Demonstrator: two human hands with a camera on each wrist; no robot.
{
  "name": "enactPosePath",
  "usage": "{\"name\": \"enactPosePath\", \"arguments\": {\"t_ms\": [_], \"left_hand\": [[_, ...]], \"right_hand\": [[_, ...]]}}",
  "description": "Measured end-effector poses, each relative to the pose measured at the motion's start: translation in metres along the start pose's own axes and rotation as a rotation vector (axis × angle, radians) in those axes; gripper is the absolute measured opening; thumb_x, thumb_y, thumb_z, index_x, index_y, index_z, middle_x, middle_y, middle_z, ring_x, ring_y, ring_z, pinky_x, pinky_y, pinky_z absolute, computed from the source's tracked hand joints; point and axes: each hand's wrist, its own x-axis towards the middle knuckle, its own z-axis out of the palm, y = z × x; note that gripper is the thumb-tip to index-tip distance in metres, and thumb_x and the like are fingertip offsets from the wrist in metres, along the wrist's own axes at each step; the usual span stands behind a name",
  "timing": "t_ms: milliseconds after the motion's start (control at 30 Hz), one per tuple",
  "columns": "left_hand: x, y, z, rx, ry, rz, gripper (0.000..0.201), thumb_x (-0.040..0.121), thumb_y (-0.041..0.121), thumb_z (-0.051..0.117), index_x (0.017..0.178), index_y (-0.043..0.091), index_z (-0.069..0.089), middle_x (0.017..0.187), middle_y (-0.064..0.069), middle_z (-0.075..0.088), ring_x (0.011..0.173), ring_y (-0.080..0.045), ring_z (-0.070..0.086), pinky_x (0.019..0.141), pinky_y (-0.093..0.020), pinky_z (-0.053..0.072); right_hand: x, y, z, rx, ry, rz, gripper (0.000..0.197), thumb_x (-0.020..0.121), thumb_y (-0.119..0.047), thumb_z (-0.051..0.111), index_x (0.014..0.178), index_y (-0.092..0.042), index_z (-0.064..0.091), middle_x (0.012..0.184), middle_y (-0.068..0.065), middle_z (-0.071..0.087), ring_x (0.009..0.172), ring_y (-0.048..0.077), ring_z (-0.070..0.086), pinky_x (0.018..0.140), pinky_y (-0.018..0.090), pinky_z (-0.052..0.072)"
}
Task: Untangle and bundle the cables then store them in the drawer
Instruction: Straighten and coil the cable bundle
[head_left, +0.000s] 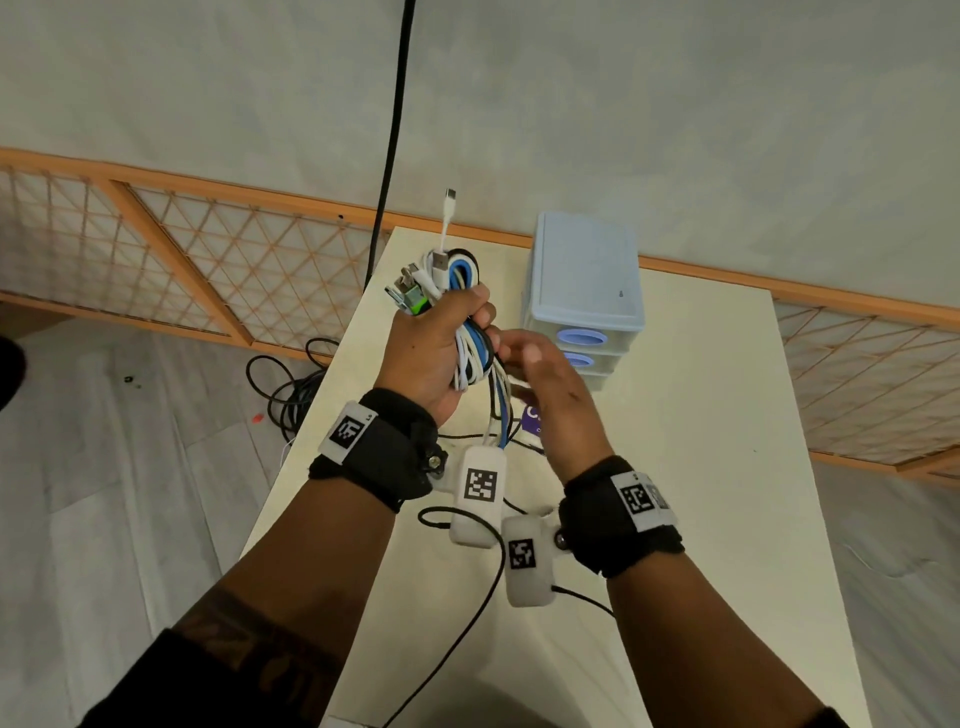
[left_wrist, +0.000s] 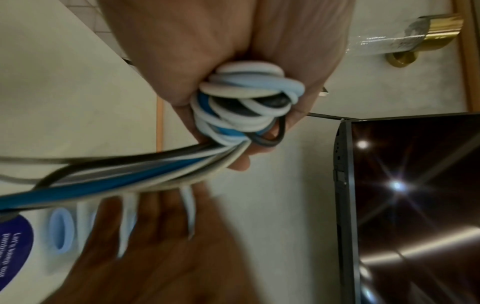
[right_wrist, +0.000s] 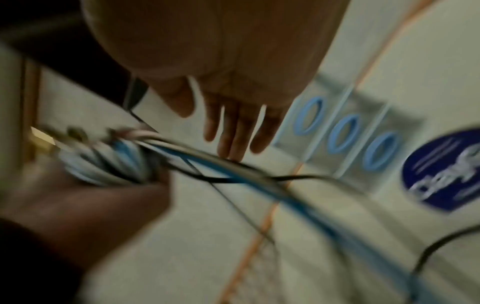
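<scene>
My left hand (head_left: 441, 338) grips a coiled bundle of white, blue and black cables (head_left: 470, 332) upright above the table, with several plugs (head_left: 415, 296) sticking out at the top. In the left wrist view the cable loops (left_wrist: 246, 102) fill the fist and loose tails (left_wrist: 116, 174) trail away. My right hand (head_left: 540, 374) is beside the bundle with straight fingers (right_wrist: 233, 131), touching the hanging tails (right_wrist: 233, 166); its picture is blurred. A pale blue small drawer unit (head_left: 584, 291) with oval handles (right_wrist: 342, 133) stands just behind the hands, drawers closed.
A cream table (head_left: 675, 467) carries a round dark blue sticker (head_left: 532, 415) under my hands. Thin black wrist-camera leads (head_left: 467, 597) run across it. A thick black cable (head_left: 395, 130) hangs down the wall, more black cable (head_left: 291, 384) lies on the floor left. A dark screen (left_wrist: 415, 205) is nearby.
</scene>
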Motion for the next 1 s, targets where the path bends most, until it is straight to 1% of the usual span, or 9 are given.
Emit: {"name": "enactPosePath", "arguments": {"t_ms": [67,133,200,267,400,533,733,867,1000], "left_hand": [[0.001,-0.002,0.001,0.032,0.008,-0.005,0.022,0.096,0.016,0.065,0.075,0.015,0.059,0.069,0.000,0.055,0.056,-0.017,0.055,0.051,-0.029,0.046],[0.002,-0.001,0.003,0.026,0.022,0.029,0.020,0.098,0.013,0.064,0.078,0.013,0.062,0.070,-0.002,0.059,0.058,-0.020,0.060,0.059,-0.032,0.053],[0.003,0.002,0.002,0.025,0.053,0.054,0.019,0.100,0.011,0.063,0.081,0.011,0.063,0.070,-0.003,0.061,0.059,-0.021,0.065,0.064,-0.035,0.058],[0.003,0.005,0.000,0.022,0.051,0.090,0.017,0.100,0.011,0.064,0.082,0.012,0.064,0.068,-0.003,0.060,0.056,-0.021,0.062,0.060,-0.034,0.056],[0.005,0.013,-0.001,0.142,0.068,0.162,0.018,0.100,0.011,0.068,0.082,0.015,0.063,0.060,-0.001,0.052,0.049,-0.020,0.050,0.053,-0.032,0.050],[0.014,0.025,-0.015,0.561,0.112,0.327,0.014,0.097,0.016,0.072,0.084,0.017,0.066,0.053,0.008,0.054,0.044,-0.019,0.049,0.051,-0.033,0.048],[0.009,0.014,-0.041,1.145,0.064,0.370,0.037,0.095,0.031,0.074,0.063,0.031,0.055,0.050,0.012,0.055,0.048,0.001,0.054,0.058,-0.024,0.044],[-0.002,-0.006,-0.045,1.045,-0.026,0.213,0.032,0.094,0.035,0.076,0.069,0.020,0.064,0.052,0.005,0.058,0.044,-0.010,0.056,0.054,-0.023,0.043],[-0.017,-0.025,-0.039,0.583,-0.143,0.002,0.043,0.091,0.055,0.072,0.085,0.014,0.063,0.060,-0.003,0.050,0.049,-0.022,0.047,0.052,-0.028,0.042]], "right_hand": [[-0.001,-0.007,0.011,0.018,-0.128,-0.019,0.042,0.105,-0.048,0.036,0.113,-0.018,0.065,0.092,0.001,0.072,0.083,0.015,0.070,0.080,0.033,0.054],[0.000,-0.002,0.015,-0.047,-0.151,-0.014,0.038,0.103,-0.053,0.037,0.096,-0.026,0.063,0.069,-0.003,0.059,0.061,0.010,0.055,0.063,0.030,0.045],[-0.001,0.010,0.015,-0.118,-0.164,-0.030,0.035,0.101,-0.056,0.040,0.082,-0.035,0.060,0.063,-0.010,0.054,0.058,0.005,0.049,0.063,0.028,0.041],[-0.003,0.020,0.014,-0.180,-0.170,-0.007,0.039,0.101,-0.053,0.047,0.073,-0.027,0.057,0.060,-0.012,0.053,0.057,0.004,0.049,0.063,0.022,0.042],[-0.015,0.032,0.009,-0.112,-0.222,0.153,0.046,0.099,-0.046,0.056,0.058,-0.029,0.044,0.049,-0.011,0.043,0.048,0.011,0.039,0.050,0.021,0.035],[-0.023,0.034,0.000,0.051,-0.219,0.253,0.047,0.091,-0.048,0.061,0.062,-0.019,0.040,0.051,-0.005,0.033,0.045,0.013,0.025,0.045,0.024,0.024],[-0.019,0.012,-0.023,0.111,-0.135,0.196,0.042,0.088,-0.040,0.067,0.061,-0.010,0.053,0.048,-0.003,0.038,0.040,0.015,0.029,0.043,0.021,0.029],[-0.016,-0.006,-0.017,0.119,-0.078,0.148,0.044,0.089,-0.037,0.067,0.058,-0.011,0.050,0.047,-0.005,0.039,0.041,0.013,0.029,0.043,0.021,0.029],[-0.007,-0.025,-0.013,0.140,-0.028,0.107,0.043,0.097,-0.031,0.063,0.065,-0.008,0.047,0.047,-0.008,0.035,0.041,0.010,0.026,0.044,0.022,0.025]]}}
